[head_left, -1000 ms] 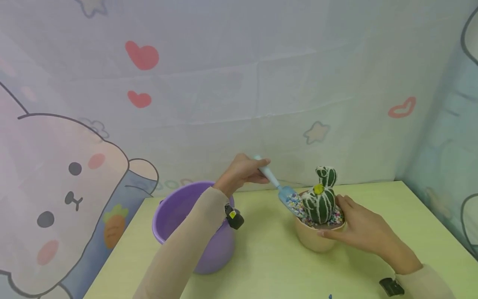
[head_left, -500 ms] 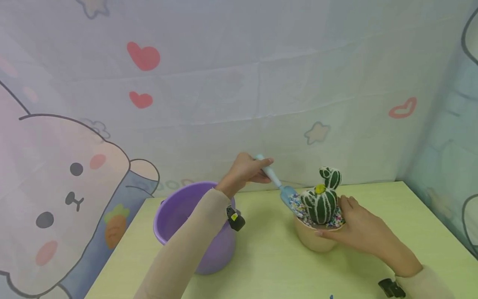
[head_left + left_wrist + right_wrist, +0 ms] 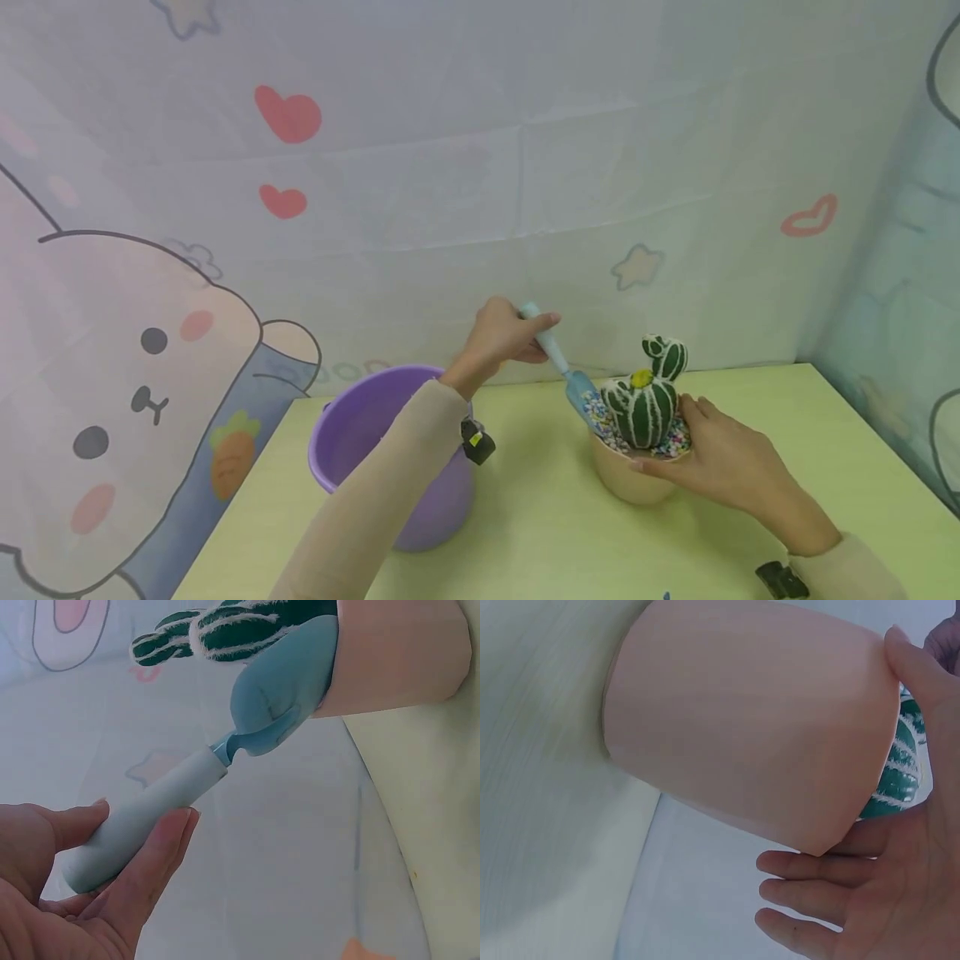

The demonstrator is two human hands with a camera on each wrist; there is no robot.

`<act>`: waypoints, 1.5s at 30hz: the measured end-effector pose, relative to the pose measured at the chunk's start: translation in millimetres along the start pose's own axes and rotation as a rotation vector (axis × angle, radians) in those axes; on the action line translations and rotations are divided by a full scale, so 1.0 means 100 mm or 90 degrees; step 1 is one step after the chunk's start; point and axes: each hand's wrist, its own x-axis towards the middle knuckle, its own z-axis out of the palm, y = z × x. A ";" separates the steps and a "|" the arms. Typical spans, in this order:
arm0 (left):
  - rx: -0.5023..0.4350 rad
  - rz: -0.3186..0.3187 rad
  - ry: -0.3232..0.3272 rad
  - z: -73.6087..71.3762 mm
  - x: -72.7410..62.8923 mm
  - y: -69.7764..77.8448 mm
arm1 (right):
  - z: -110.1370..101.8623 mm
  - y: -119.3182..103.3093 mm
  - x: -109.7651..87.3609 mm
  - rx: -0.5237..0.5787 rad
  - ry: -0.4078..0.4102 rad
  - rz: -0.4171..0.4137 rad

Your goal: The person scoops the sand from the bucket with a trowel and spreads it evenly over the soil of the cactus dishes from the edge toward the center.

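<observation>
In the head view my left hand [image 3: 501, 335] grips the pale handle of a small blue shovel [image 3: 580, 388]. The shovel slopes down to the right, its tip at the left rim of a peach flower pot [image 3: 633, 479]. Colourful pebbles [image 3: 600, 421] lie on the blade and inside the pot around a green cactus [image 3: 640, 410] with white fuzzy ridges and a yellow flower. My right hand [image 3: 731, 460] holds the pot's right side at the rim, thumb in front. In the left wrist view the blade's underside [image 3: 281, 675] faces the camera, hiding its load.
A purple bucket [image 3: 442, 512] stands on the pale yellow table [image 3: 540, 533], left of the pot and partly behind my left forearm. A tiny blue bit [image 3: 666, 596] shows at the lower edge. A printed cloth backdrop [image 3: 450, 167] rises behind the table.
My left hand has moved slightly up and to the right, tilting the shovel more steeply. The cactus top leans a little further right. My right hand stays at the pot.
</observation>
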 end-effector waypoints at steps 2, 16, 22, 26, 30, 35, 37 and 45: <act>0.014 0.003 0.008 0.01 -0.01 0.01 | -0.01 -0.03 0.00 -0.011 0.005 0.008; 0.102 0.029 0.046 0.08 -0.10 0.10 | -0.01 -0.10 -0.03 0.012 0.012 0.022; 0.115 0.035 0.050 0.09 -0.11 0.10 | -0.03 -0.04 -0.02 0.032 -0.016 0.000; 0.120 0.038 0.054 0.09 -0.12 0.11 | -0.02 -0.08 -0.02 0.023 -0.006 0.013; 0.128 0.038 0.058 0.09 -0.14 0.13 | -0.01 -0.14 -0.02 0.015 0.009 0.031; 0.129 0.037 0.060 0.08 -0.16 0.14 | 0.01 -0.18 -0.03 0.010 0.033 0.044; 0.130 0.037 0.063 0.07 -0.16 0.15 | 0.02 -0.19 -0.04 0.009 0.037 0.046; 0.131 0.045 0.070 0.04 -0.19 0.15 | 0.00 -0.18 -0.05 0.011 0.025 0.049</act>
